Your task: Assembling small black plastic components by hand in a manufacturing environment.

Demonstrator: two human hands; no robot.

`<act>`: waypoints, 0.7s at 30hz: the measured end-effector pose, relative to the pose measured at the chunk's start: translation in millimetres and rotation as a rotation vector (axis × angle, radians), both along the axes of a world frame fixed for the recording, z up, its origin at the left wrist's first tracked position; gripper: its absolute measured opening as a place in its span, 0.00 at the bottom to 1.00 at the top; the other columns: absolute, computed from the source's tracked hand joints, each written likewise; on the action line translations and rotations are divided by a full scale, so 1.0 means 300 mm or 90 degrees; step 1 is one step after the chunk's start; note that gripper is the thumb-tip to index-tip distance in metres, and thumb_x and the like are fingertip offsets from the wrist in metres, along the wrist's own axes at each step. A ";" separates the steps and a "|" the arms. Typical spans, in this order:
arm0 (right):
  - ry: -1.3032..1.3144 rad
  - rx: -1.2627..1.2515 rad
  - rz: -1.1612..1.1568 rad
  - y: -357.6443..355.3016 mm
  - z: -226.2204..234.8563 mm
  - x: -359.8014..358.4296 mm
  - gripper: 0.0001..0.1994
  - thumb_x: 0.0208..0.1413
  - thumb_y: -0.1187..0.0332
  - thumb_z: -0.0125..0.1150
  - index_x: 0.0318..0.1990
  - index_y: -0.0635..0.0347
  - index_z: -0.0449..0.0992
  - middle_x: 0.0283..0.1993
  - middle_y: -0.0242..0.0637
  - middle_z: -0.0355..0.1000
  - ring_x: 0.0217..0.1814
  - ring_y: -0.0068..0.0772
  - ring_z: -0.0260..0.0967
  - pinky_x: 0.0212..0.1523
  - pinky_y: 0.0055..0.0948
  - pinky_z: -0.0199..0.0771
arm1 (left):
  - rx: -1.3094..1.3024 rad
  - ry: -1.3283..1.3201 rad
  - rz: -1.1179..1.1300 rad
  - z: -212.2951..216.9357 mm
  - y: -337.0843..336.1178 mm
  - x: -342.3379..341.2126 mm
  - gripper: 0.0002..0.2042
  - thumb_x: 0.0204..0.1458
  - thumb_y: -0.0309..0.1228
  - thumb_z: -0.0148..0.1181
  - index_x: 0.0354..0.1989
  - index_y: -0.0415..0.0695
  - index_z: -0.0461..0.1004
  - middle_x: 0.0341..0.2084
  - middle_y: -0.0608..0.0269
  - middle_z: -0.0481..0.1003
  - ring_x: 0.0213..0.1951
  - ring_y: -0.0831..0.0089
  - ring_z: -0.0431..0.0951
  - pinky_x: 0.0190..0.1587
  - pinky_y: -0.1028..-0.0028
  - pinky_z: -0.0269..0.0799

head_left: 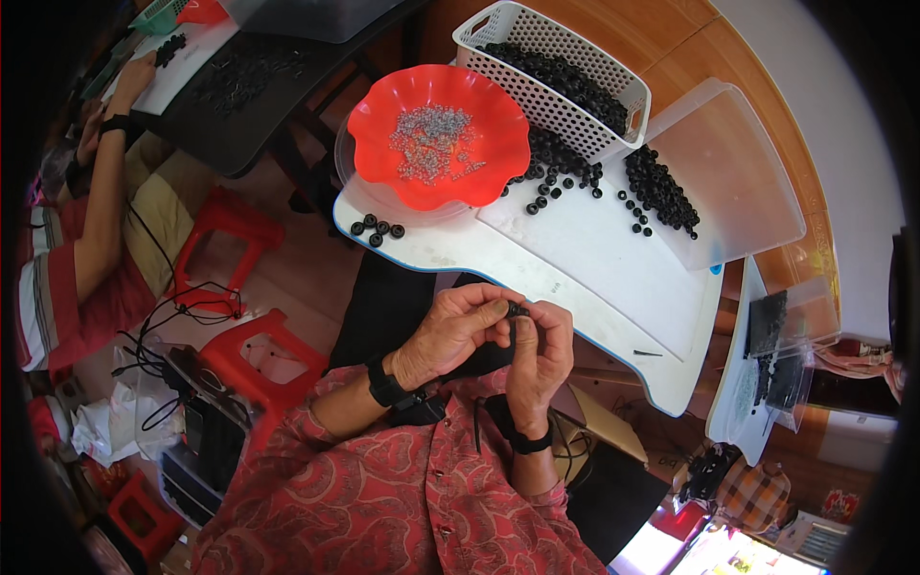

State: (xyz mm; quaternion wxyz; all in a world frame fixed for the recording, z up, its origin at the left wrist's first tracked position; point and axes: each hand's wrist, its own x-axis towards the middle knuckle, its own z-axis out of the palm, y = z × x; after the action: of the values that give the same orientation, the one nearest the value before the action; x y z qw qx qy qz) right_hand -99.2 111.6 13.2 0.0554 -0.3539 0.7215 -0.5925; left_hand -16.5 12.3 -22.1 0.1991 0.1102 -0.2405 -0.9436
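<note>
Beyond the grip, a white tabletop (pixel 594 278) carries a red bowl (pixel 438 134) and black rings (pixel 661 187). Left hand (pixel 450 331) and right hand (pixel 539 355) meet, pinching a small black part (pixel 517 310).

Premises: small home-based assembly workshop. Evidence: a white tabletop (pixel 613 278) carrying bulk parts. On it, a red bowl (pixel 379 105) of tiny metal pieces; beside the bowl, a white perforated basket (pixel 498 29) of black rings. Beyond the bowl, a second person (pixel 77 240) at a dark tabletop (pixel 230 134). Red plastic stools (pixel 230 225) on a bare floor.
</note>
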 end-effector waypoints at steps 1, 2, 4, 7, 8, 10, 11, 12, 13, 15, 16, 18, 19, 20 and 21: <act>0.026 0.009 -0.003 0.000 0.001 0.000 0.06 0.56 0.82 0.58 0.40 0.65 0.74 0.39 0.40 0.70 0.40 0.31 0.70 0.41 0.26 0.71 | 0.001 -0.004 0.001 0.001 0.001 0.000 0.12 0.62 0.28 0.54 0.51 0.35 0.74 0.35 0.60 0.77 0.32 0.77 0.76 0.39 0.77 0.76; 0.052 0.019 -0.006 0.000 0.003 0.000 0.06 0.55 0.82 0.58 0.40 0.65 0.73 0.39 0.40 0.70 0.39 0.33 0.70 0.41 0.27 0.71 | 0.001 -0.003 0.001 0.000 0.002 0.001 0.12 0.62 0.28 0.54 0.51 0.35 0.74 0.35 0.60 0.77 0.32 0.77 0.76 0.39 0.77 0.76; 0.073 0.029 -0.004 0.000 0.006 0.000 0.07 0.55 0.82 0.58 0.40 0.64 0.73 0.39 0.41 0.70 0.39 0.35 0.70 0.40 0.28 0.71 | 0.005 -0.007 0.004 -0.003 0.004 0.002 0.13 0.62 0.29 0.55 0.51 0.35 0.74 0.35 0.60 0.77 0.32 0.77 0.76 0.39 0.78 0.76; 0.129 0.044 0.000 -0.005 0.013 -0.001 0.08 0.54 0.83 0.58 0.40 0.64 0.72 0.38 0.43 0.70 0.38 0.38 0.71 0.38 0.30 0.72 | 0.000 -0.005 0.005 -0.002 0.002 0.003 0.13 0.62 0.29 0.55 0.51 0.35 0.74 0.35 0.61 0.76 0.33 0.77 0.76 0.40 0.78 0.76; 0.165 0.049 0.002 -0.007 0.016 -0.001 0.08 0.54 0.83 0.58 0.40 0.64 0.72 0.38 0.44 0.70 0.37 0.40 0.71 0.37 0.31 0.72 | 0.000 -0.005 0.006 -0.002 0.001 0.004 0.13 0.62 0.29 0.55 0.51 0.35 0.74 0.35 0.61 0.76 0.33 0.77 0.76 0.40 0.78 0.76; 0.191 0.056 0.004 -0.011 0.024 0.001 0.09 0.53 0.83 0.58 0.41 0.64 0.72 0.37 0.44 0.70 0.37 0.41 0.71 0.37 0.32 0.72 | -0.021 -0.016 0.011 -0.003 -0.002 0.006 0.13 0.62 0.28 0.55 0.50 0.34 0.74 0.35 0.61 0.76 0.33 0.77 0.76 0.40 0.78 0.76; 0.216 0.063 0.005 -0.013 0.027 0.002 0.09 0.53 0.83 0.58 0.41 0.64 0.71 0.37 0.45 0.70 0.36 0.42 0.71 0.36 0.33 0.72 | -0.021 -0.016 0.012 0.000 -0.003 0.008 0.13 0.62 0.28 0.55 0.50 0.34 0.74 0.35 0.61 0.76 0.33 0.77 0.76 0.40 0.78 0.76; 0.216 0.064 0.006 -0.015 0.030 0.003 0.09 0.53 0.83 0.58 0.41 0.64 0.71 0.37 0.45 0.70 0.36 0.42 0.71 0.36 0.33 0.72 | -0.039 -0.027 0.016 0.005 -0.004 0.009 0.13 0.62 0.28 0.55 0.50 0.34 0.74 0.36 0.61 0.76 0.33 0.77 0.76 0.40 0.78 0.76; 0.227 0.062 0.006 -0.017 0.032 0.005 0.09 0.53 0.83 0.58 0.41 0.64 0.71 0.37 0.45 0.70 0.36 0.42 0.71 0.36 0.33 0.73 | -0.057 -0.038 0.020 0.008 -0.006 0.010 0.12 0.62 0.28 0.56 0.50 0.34 0.74 0.36 0.60 0.75 0.33 0.77 0.76 0.40 0.78 0.76; 0.238 0.061 0.009 -0.018 0.035 0.007 0.09 0.53 0.84 0.58 0.41 0.64 0.71 0.36 0.45 0.71 0.36 0.42 0.71 0.35 0.34 0.73 | -0.080 -0.045 0.021 0.007 -0.009 0.014 0.12 0.62 0.28 0.56 0.50 0.34 0.74 0.37 0.60 0.75 0.33 0.77 0.76 0.39 0.78 0.76; 0.242 0.064 0.010 -0.018 0.036 0.007 0.09 0.53 0.83 0.58 0.41 0.64 0.72 0.36 0.44 0.71 0.36 0.42 0.71 0.35 0.34 0.73 | -0.104 -0.052 0.021 0.007 -0.011 0.016 0.12 0.62 0.28 0.56 0.50 0.34 0.75 0.37 0.60 0.75 0.33 0.77 0.76 0.39 0.78 0.76; 0.248 0.072 0.009 -0.018 0.034 0.008 0.09 0.53 0.83 0.59 0.41 0.63 0.72 0.36 0.44 0.71 0.35 0.42 0.72 0.35 0.34 0.73 | -0.121 -0.062 0.022 0.006 -0.015 0.019 0.12 0.62 0.27 0.56 0.50 0.34 0.75 0.37 0.60 0.75 0.33 0.78 0.76 0.38 0.78 0.76; 0.270 0.074 0.009 -0.018 0.034 0.008 0.09 0.53 0.82 0.60 0.41 0.63 0.73 0.36 0.44 0.72 0.35 0.42 0.72 0.34 0.34 0.73 | -0.140 -0.073 0.023 0.006 -0.017 0.020 0.12 0.61 0.27 0.56 0.50 0.35 0.75 0.37 0.60 0.75 0.32 0.78 0.76 0.38 0.79 0.76; 0.291 0.075 0.010 -0.017 0.034 0.009 0.09 0.53 0.82 0.61 0.41 0.63 0.73 0.36 0.44 0.72 0.35 0.42 0.73 0.34 0.34 0.74 | -0.140 -0.073 0.023 0.007 -0.018 0.022 0.12 0.61 0.27 0.56 0.50 0.35 0.75 0.37 0.60 0.75 0.32 0.78 0.76 0.38 0.79 0.76; 0.290 0.076 0.011 -0.016 0.034 0.012 0.09 0.53 0.82 0.61 0.41 0.63 0.73 0.36 0.44 0.72 0.35 0.42 0.73 0.34 0.34 0.74 | -0.157 -0.075 0.028 0.007 -0.020 0.023 0.11 0.61 0.27 0.56 0.49 0.34 0.75 0.36 0.60 0.75 0.32 0.78 0.76 0.37 0.78 0.77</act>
State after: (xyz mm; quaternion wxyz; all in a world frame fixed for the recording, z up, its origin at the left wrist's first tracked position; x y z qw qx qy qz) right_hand -95.7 106.7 23.6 -0.0834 -0.4808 0.7460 -0.4532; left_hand -9.5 6.3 -20.0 0.2174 0.1455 -0.3633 -0.8942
